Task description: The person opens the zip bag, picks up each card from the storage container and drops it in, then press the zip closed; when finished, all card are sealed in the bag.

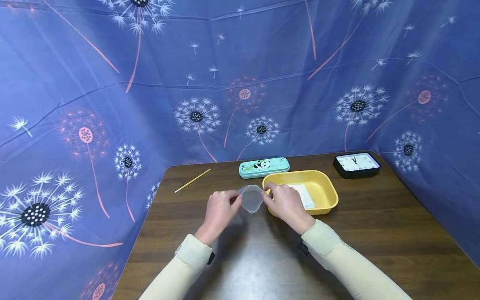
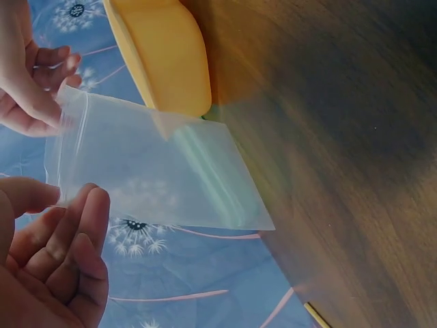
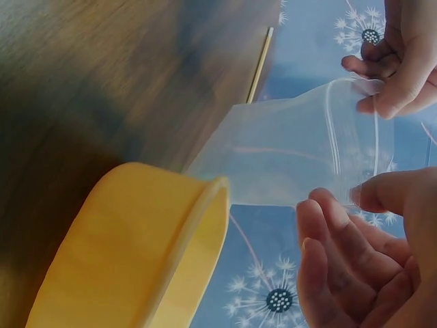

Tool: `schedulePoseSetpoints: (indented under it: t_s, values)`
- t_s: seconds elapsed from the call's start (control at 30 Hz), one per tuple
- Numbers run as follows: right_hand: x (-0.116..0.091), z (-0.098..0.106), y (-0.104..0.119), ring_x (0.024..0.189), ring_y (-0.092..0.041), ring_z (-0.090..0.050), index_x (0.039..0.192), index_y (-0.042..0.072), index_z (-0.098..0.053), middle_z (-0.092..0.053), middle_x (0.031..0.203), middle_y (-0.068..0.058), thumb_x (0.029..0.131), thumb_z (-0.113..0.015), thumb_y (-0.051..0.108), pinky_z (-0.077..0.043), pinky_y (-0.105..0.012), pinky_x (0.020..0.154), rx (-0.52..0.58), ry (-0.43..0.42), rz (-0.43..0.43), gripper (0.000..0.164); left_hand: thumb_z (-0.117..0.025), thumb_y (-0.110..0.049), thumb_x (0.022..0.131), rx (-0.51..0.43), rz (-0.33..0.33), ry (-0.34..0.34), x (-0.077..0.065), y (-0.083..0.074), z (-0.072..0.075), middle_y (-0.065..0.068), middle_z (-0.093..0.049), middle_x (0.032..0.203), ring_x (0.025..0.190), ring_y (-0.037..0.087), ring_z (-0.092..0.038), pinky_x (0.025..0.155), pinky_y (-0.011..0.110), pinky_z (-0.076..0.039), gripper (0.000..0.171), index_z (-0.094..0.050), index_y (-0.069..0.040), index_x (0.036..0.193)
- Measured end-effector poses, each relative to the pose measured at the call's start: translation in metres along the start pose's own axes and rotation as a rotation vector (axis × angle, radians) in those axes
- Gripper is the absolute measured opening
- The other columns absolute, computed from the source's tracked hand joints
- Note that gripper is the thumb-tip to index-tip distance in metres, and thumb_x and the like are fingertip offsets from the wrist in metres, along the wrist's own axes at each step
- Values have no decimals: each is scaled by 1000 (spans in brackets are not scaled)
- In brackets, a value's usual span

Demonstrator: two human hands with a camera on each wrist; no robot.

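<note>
Between both hands hangs a translucent zip bag (image 1: 252,200), its mouth spread apart at the top in the head view. My left hand (image 1: 221,210) pinches one upper corner between thumb and forefinger. The opposite corner is pinched by my right hand (image 1: 286,204), which overlaps the near left side of the yellow basket (image 1: 330,196). In the left wrist view the bag (image 2: 150,164) looks flat and see-through, with a zip strip along its top edge. Nothing shows inside it; the teal case behind shows through its film.
White sheets (image 1: 304,196) lie inside the basket. A teal panda pencil case (image 1: 264,167) lies behind it, and a black-framed clock (image 1: 357,165) sits at the back right. On the left of the wooden table (image 1: 168,233) is a yellow pencil (image 1: 193,180). A blue dandelion-print cloth (image 1: 232,50) hangs behind.
</note>
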State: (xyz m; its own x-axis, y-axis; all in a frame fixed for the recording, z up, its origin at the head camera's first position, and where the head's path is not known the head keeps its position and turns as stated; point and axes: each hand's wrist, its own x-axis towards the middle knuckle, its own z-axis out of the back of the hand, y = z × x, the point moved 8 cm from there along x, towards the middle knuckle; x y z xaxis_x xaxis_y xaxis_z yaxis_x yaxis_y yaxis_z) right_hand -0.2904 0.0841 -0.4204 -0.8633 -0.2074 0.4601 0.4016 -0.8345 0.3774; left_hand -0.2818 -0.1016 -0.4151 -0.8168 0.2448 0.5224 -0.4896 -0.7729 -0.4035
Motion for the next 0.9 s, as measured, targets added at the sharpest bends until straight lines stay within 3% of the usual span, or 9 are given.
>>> schedulePoseSetpoints:
  t_s: [0.17,0.27,0.4,0.5,0.7,0.9]
  values:
    - [2,0,-7,53,-14,-54,97,14,-76,-60,63,9,99,-70,36,-43,-35,51,-2,55,-17,23,-75,-15,92,-13,6,-16,0,4,4,-7,-70,69,56,3,-56,54,25,-46,9,-82,-13,86]
    - [4,5,-15,51,-13,-48,90,15,-75,-51,57,8,103,-64,42,-40,-35,49,-6,74,-12,32,-75,-15,91,2,-10,-32,1,3,7,-7,-69,68,56,4,-56,54,27,-45,10,-82,-14,84]
    - [15,18,-36,50,-15,-44,75,16,-68,-47,56,6,105,-58,34,-35,-35,48,-33,84,-11,36,-75,-16,91,10,-27,-37,3,1,8,-8,-68,67,55,4,-55,54,27,-44,10,-82,-14,84]
    - [30,20,-60,52,-15,-43,75,15,-68,-49,58,4,103,-57,23,-34,-34,51,-50,133,-22,30,-74,-16,92,12,-24,-35,3,3,8,-8,-68,66,55,4,-54,53,27,-44,11,-81,-14,83]
    - [50,3,-109,63,-16,-50,93,8,-74,-60,72,1,100,-60,13,-42,-36,61,-76,365,-11,16,-75,-15,91,32,-26,-45,3,4,9,-10,-66,64,54,4,-53,53,28,-43,12,-79,-15,79]
    - [47,-26,-138,89,-26,-67,109,1,-75,-73,102,-12,97,-68,11,-54,-47,80,-141,593,49,17,-76,-16,89,44,-35,-36,4,3,10,-10,-66,65,55,5,-54,55,29,-45,10,-79,-16,80]
